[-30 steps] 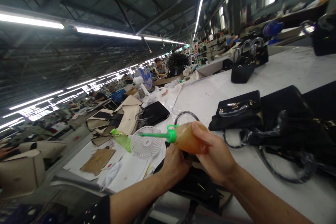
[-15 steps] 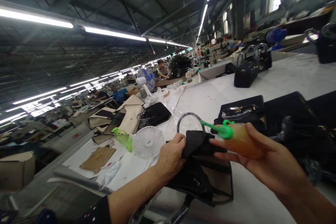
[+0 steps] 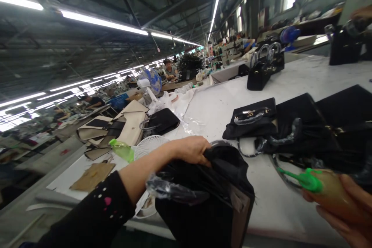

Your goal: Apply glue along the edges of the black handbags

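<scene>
Head cam's got both hands busy. Left hand [image 3: 192, 149] is pinching the top edge of a black bag [image 3: 197, 217], which hangs right below those fingers, with a plastic-wrapped handle [image 3: 174, 190] under the left forearm. Right hand [image 3: 343, 221], way off to the other side and part cut off, is wrapped round a squeeze bottle [image 3: 334, 193], its green nozzle [image 3: 308, 178] pointing back toward the left hand and the bag, not touching either. A white fan [image 3: 148, 143] pokes out just behind the left forearm, and a flat-lying black handbag [image 3: 252, 118] sits beyond the hands, roughly between them.
</scene>
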`<state>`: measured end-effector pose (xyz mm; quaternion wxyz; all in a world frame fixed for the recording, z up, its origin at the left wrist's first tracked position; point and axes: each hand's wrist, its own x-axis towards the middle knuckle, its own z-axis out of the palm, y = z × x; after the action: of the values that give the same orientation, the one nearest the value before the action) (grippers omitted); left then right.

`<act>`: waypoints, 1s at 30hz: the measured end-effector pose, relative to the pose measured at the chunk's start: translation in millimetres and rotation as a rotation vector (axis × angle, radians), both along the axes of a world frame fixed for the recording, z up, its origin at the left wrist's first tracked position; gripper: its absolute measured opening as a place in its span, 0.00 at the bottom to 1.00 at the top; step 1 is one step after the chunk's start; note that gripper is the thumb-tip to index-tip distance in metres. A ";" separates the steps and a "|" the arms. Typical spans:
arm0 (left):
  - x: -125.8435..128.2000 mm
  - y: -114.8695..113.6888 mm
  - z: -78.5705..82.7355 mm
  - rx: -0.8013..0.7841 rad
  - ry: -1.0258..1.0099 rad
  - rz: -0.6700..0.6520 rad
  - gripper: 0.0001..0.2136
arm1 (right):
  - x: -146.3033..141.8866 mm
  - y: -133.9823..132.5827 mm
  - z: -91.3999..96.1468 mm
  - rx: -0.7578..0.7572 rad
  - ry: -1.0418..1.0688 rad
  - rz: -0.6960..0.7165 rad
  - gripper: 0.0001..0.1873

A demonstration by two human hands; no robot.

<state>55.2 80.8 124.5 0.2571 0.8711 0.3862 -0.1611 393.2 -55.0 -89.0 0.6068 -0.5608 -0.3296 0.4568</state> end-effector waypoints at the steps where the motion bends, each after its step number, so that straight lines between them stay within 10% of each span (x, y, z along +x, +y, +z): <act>1: 8.8 4.7 -12.8 -0.025 0.051 -0.031 0.09 | -1.6 -3.1 3.0 -0.107 0.134 -0.056 0.16; 6: 32.8 20.9 -75.5 -0.069 0.094 -0.036 0.11 | -3.8 -19.1 14.0 -0.289 0.395 -0.148 0.19; 13: 22.4 45.8 -128.1 -0.290 -0.006 0.156 0.10 | -6.2 -34.7 -7.7 -0.178 0.081 -0.049 0.28; 30: 26.5 48.8 -138.8 -0.342 -0.051 0.237 0.08 | -17.5 -34.0 -9.4 0.053 -0.646 0.129 0.21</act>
<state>81.6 129.6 -14.4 0.4282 0.7671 0.4461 -0.1709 375.7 -89.0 -98.4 0.4550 -0.6386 -0.5518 0.2841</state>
